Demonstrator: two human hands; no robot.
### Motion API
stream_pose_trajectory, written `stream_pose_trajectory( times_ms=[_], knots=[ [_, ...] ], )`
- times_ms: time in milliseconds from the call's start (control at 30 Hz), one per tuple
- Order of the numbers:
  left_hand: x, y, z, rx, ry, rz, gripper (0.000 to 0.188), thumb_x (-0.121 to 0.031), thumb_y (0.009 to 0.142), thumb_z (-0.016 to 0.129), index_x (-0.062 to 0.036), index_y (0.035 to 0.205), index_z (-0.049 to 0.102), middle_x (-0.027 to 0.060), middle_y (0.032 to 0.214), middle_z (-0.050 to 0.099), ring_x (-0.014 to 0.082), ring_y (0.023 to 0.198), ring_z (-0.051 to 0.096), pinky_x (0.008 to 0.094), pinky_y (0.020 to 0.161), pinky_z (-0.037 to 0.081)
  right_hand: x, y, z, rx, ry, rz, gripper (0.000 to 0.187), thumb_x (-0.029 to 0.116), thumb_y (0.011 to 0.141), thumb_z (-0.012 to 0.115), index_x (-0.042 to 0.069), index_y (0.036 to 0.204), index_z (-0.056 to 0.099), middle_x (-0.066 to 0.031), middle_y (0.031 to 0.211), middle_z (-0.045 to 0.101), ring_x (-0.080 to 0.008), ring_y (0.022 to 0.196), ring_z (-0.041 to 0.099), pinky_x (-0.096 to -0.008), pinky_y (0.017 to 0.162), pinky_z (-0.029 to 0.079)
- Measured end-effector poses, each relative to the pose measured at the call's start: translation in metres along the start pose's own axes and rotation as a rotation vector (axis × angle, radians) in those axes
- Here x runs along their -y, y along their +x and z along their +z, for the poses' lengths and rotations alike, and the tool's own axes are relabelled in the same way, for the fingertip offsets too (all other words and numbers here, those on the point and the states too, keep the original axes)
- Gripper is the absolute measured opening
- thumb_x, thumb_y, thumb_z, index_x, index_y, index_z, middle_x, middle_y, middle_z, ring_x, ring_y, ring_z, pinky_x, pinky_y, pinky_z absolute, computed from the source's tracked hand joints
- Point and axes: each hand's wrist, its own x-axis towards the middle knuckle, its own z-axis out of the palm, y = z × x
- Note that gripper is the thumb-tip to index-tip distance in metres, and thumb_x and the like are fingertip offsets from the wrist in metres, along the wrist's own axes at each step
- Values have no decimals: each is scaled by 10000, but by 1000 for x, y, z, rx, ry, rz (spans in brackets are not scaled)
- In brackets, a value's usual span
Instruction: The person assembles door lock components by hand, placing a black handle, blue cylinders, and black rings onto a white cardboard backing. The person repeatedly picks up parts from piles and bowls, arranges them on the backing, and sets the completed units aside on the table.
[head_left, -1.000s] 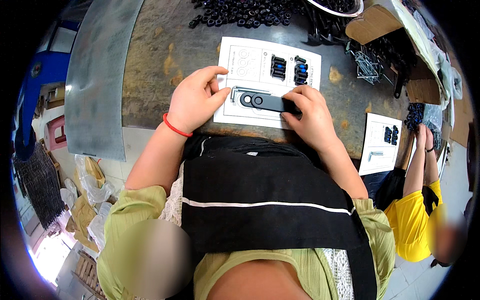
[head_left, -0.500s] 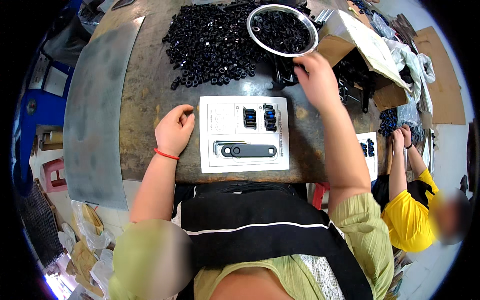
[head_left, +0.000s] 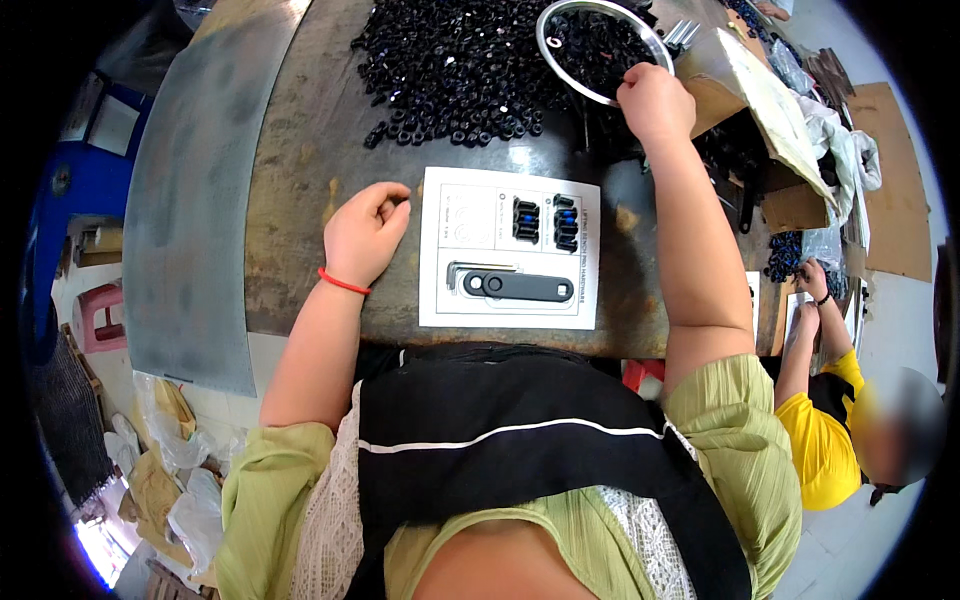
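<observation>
Reaching into a round metal bowl of small black parts, my right hand is closed with its fingertips pinched at the near right side of the rim. Whatever the fingertips hold is hidden. My left hand rests on the table with loosely curled fingers and nothing visible in them. Between my arms lies a white printed sheet. On it are two short columns of black bolts with blue bands, a flat black wrench with holes, and hex keys. Printed circles fill its upper left part.
A big heap of black nuts covers the table's far side. Right of the bowl stands an open carton with black parts. A grey sheet lies along the left. At right, a co-worker in a yellow sleeve handles parts.
My right hand has moved from the bowl's near outer rim to inside its right side. The view has shifted slightly; my left hand stays beside the sheet.
</observation>
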Motion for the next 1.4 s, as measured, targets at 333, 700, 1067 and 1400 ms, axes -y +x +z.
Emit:
stream_pose_trajectory(
  times_ms=[333,700,1067,1400],
  knots=[
    [-39,21,-9,319,103,59,323,-217,839,706,-64,1120,665,54,770,642,191,669,598,322,649,485,98,-117,-17,567,345,-493,227,254,824,614,71,936,686,-127,941,700,-316,882,682,-440,765,542],
    [-22,44,23,273,208,195,180,-201,829,698,-91,971,697,65,738,607,243,685,597,372,629,477,87,-111,-1,586,434,-331,185,235,853,681,78,939,729,-116,855,708,-288,776,673,-384,702,523],
    [-21,39,18,348,228,196,140,-204,793,738,-98,876,700,59,770,615,233,727,614,366,655,493,97,-125,18,461,533,-325,145,203,862,651,104,928,734,-93,927,711,-301,837,675,-405,752,530],
    [-21,35,19,314,238,446,261,-250,756,785,-152,982,697,32,816,613,224,754,615,351,666,499,97,-125,5,525,387,-253,152,245,864,660,121,907,736,-80,927,708,-285,863,681,-408,749,537]
  ],
)
